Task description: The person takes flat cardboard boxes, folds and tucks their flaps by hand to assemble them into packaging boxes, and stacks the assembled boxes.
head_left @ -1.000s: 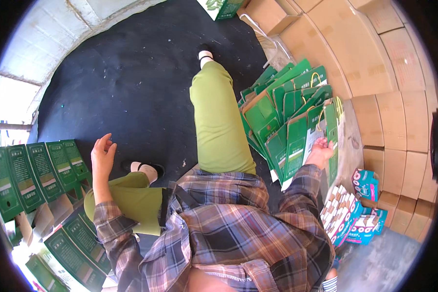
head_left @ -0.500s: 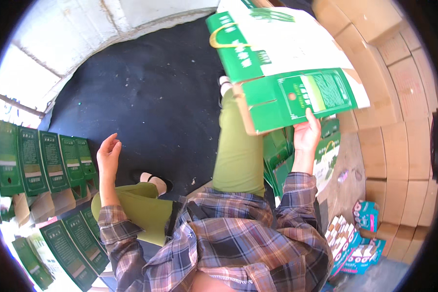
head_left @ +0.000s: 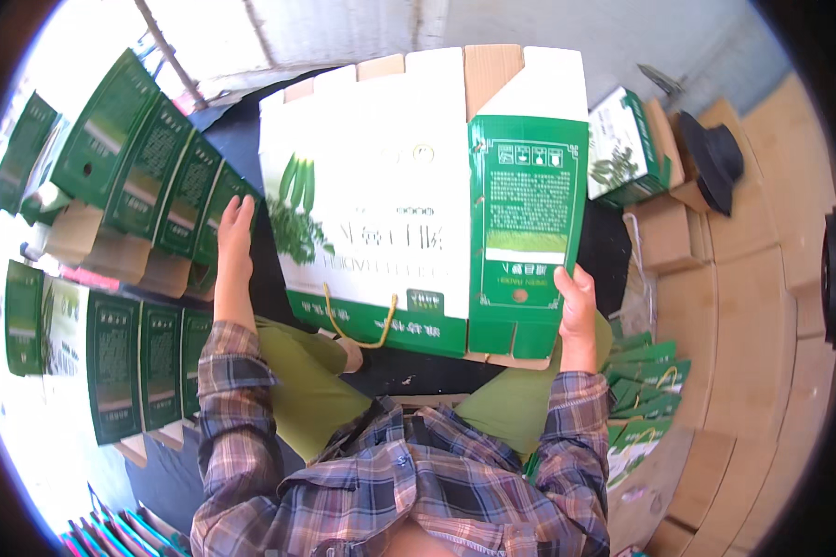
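Note:
A flattened white and green cardboard gift box [head_left: 372, 121] is held up in front of me, with a picture of leafy green vegetables on its white panel. A yellow cord handle [head_left: 360, 344] hangs from its lower green strip. My right hand [head_left: 578, 304] grips the green side panel at its lower right edge, thumb on the front; the other fingers are mostly hidden behind. Beside the box's left edge, my left hand [head_left: 235, 243] is raised with its fingers stretched out, holding nothing.
Rows of standing green boxes [head_left: 149, 176] line the left side. More flat green cartons [head_left: 646, 381] lie by my right leg. At the far right are an assembled white and green box [head_left: 618, 148], a black hat [head_left: 712, 162] and stacked brown cartons [head_left: 748, 343].
The flattened box has come from the upper right to the middle before me, turned more upright, still in my right hand. My left hand has risen towards its left edge. The view has shifted.

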A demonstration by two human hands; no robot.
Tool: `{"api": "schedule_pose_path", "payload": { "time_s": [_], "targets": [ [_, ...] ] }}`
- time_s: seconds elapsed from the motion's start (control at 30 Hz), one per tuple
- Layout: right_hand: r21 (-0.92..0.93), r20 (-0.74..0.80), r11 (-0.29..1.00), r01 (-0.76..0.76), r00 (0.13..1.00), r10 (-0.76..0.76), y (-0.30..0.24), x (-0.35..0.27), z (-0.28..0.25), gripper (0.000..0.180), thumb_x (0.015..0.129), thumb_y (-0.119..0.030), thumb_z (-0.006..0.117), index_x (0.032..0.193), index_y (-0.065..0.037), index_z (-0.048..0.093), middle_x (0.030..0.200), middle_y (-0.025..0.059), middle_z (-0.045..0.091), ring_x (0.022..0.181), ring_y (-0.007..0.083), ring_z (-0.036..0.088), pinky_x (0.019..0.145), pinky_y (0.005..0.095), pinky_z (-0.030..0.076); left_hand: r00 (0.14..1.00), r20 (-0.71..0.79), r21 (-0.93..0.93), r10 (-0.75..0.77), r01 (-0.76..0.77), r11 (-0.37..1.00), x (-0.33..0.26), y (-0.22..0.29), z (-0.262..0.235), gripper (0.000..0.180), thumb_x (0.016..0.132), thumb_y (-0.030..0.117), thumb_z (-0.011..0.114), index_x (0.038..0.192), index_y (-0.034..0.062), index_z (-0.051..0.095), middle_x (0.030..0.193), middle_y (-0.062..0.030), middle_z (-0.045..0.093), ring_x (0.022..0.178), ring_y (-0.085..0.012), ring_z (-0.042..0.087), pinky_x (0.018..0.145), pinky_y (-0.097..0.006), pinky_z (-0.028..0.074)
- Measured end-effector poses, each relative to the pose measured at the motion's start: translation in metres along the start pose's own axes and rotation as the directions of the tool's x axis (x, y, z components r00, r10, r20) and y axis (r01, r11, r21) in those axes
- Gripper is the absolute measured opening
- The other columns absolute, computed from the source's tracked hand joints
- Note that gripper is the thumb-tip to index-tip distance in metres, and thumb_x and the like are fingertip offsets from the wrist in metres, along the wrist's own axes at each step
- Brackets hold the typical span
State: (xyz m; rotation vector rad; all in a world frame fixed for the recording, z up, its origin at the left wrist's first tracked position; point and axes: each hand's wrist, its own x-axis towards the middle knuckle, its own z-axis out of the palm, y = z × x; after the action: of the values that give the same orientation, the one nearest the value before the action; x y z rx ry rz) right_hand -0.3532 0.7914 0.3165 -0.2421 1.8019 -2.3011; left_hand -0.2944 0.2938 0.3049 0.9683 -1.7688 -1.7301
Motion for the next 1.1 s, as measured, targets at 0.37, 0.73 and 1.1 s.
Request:
{"api": "schedule_pose_path", "payload": {
  "time_s": [0.37,0.73,1.1],
  "targets": [
    [-0.395,-0.122,0.898,0.194,0.958,-0.260,-0.014,0.046,0.011,0.027,0.090,-0.002,0.058,0.117,0.004,0.056,0.104,0.0042,0.063,0.093,0.0093,0.057,0.084,0.0239,0.044,0.968,0.193,-0.489,0.160,-0.046,0.871,0.009,-0.010,-0.004,0.023,0.089,0.011,0.062,0.110,0.0015,0.059,0.103,-0.0044,0.065,0.094,-0.0139,0.060,0.085,-0.029,0.046],
    [-0.480,-0.287,0.870,0.108,0.918,-0.272,0.034,0.066,-0.014,0.070,0.080,-0.009,0.073,0.137,0.003,0.034,0.125,0.0147,0.049,0.111,0.0205,0.050,0.095,0.0325,0.042,0.933,0.341,-0.397,0.113,0.034,0.917,-0.038,-0.012,0.036,0.018,0.086,0.014,0.068,0.101,0.0066,0.062,0.096,0.0005,0.065,0.089,-0.0082,0.057,0.084,-0.026,0.041],
    [-0.585,-0.363,0.811,-0.016,0.899,-0.244,0.058,0.082,-0.007,0.087,0.075,-0.008,0.071,0.145,0.004,0.022,0.131,0.0206,0.046,0.123,0.0276,0.046,0.105,0.0353,0.034,0.859,0.464,-0.416,0.218,-0.006,0.909,-0.058,-0.007,0.048,0.016,0.084,0.007,0.068,0.099,0.0075,0.063,0.100,-0.0006,0.065,0.095,-0.0111,0.057,0.091,-0.029,0.040]
  ]
}}
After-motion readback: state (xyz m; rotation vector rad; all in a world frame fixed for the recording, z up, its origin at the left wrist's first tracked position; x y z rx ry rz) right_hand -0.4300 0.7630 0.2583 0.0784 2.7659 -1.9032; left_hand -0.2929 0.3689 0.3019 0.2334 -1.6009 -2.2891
